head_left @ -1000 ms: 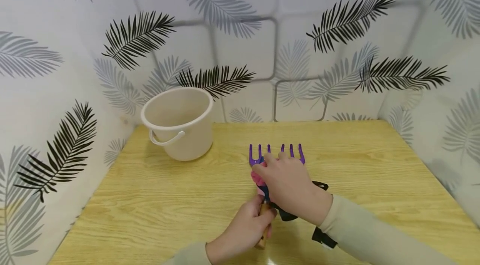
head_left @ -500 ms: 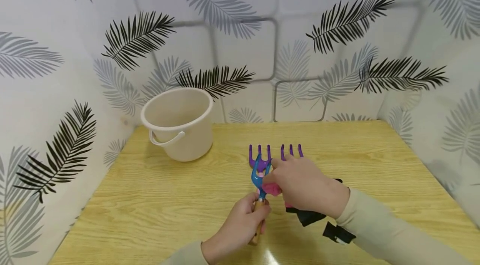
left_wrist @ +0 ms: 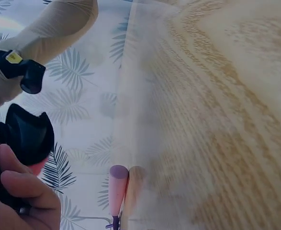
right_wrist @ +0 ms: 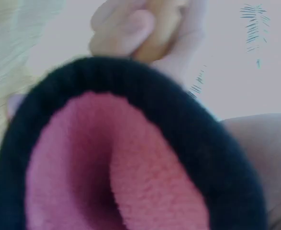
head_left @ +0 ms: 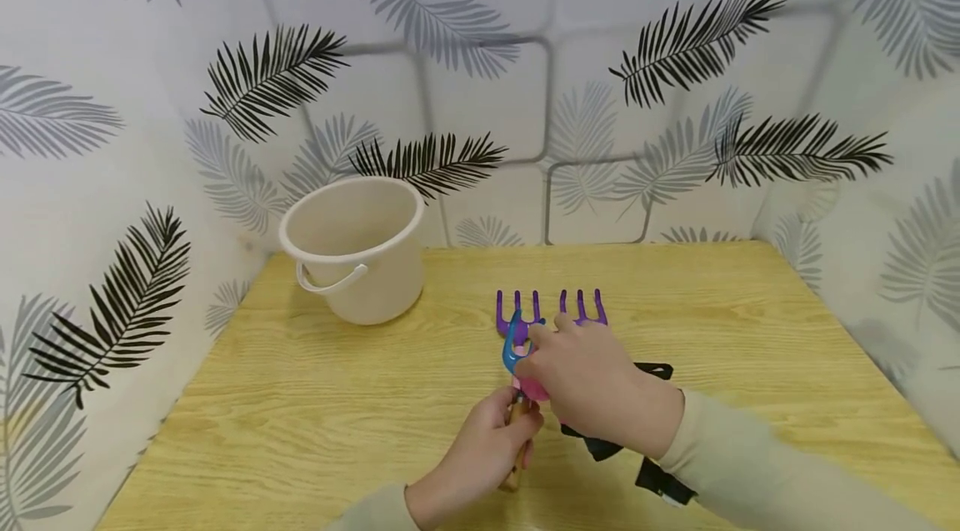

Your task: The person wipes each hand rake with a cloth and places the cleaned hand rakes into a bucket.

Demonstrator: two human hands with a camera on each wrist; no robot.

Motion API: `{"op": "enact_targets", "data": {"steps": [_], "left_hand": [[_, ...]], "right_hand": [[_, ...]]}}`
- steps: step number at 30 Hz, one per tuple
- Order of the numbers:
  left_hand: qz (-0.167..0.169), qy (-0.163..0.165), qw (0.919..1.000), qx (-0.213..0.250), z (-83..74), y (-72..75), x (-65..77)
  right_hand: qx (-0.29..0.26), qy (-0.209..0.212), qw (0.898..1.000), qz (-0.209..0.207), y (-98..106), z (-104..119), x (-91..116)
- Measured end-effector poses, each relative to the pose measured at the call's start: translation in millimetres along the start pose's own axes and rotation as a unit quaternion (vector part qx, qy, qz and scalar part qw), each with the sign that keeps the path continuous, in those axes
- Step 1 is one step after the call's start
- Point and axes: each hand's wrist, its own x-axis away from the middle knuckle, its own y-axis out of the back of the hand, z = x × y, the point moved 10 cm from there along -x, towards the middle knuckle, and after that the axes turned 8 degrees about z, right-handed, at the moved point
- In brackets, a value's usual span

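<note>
In the head view my left hand (head_left: 483, 443) grips the wooden handle (head_left: 512, 479) of a small blue hand fork (head_left: 513, 352), its tines pointing away from me. My right hand (head_left: 592, 373) holds a pink glove with a black cuff (head_left: 600, 446) against the fork's head, its fingers hiding part of the blue tines. Looking into the cuff, the right wrist view shows the fuzzy pink lining (right_wrist: 154, 177), with the left hand's fingers (right_wrist: 116, 36) around the handle behind it. The dark cuff (left_wrist: 30, 136) also hangs above the left fingers in the left wrist view.
Two purple rakes lie just beyond the hands, the left one (head_left: 517, 327) and the right one (head_left: 581, 310), partly covered by my right hand. A cream bucket (head_left: 382, 285) with a white handle stands at the back left. Leaf-patterned walls (head_left: 480, 97) enclose the wooden table (head_left: 337, 406).
My right hand, with the glove, slid rightward off the fork's head, baring its blue tines, then came slightly back left. The left hand shifted a little left and keeps its grip.
</note>
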Motion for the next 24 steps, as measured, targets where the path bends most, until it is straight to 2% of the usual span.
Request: {"op": "enact_targets", "data": {"steps": [4,7,11,15,20,24], "left_hand": [[0.005,-0.004,1.0,0.002,1.1,-4.0,-0.6],[0.01,-0.003,0.9999,-0.001,3.3,-6.5,-1.2],[-0.001,0.005,1.0,-0.003,7.3,-2.4,-1.5],[-0.022,0.004,0.9997,0.008,7.4,5.5,-1.8],[-0.035,0.007,0.9991,0.023,6.2,9.6,-2.1],[-0.043,0.007,0.9987,0.026,5.7,10.6,-2.6]], "right_hand": [[0.014,-0.026,0.999,-0.025,-5.9,-3.4,-5.4],[-0.004,-0.022,0.999,-0.038,-7.0,-2.8,-7.4],[-0.025,-0.012,1.0,-0.008,-10.7,-4.3,-6.7],[-0.016,-0.03,0.999,0.027,-15.9,-15.7,-4.5],[0.004,-0.064,0.998,0.022,-20.2,-29.3,-2.5],[-0.012,-0.059,0.998,0.008,-19.7,-26.3,-1.6]]}}
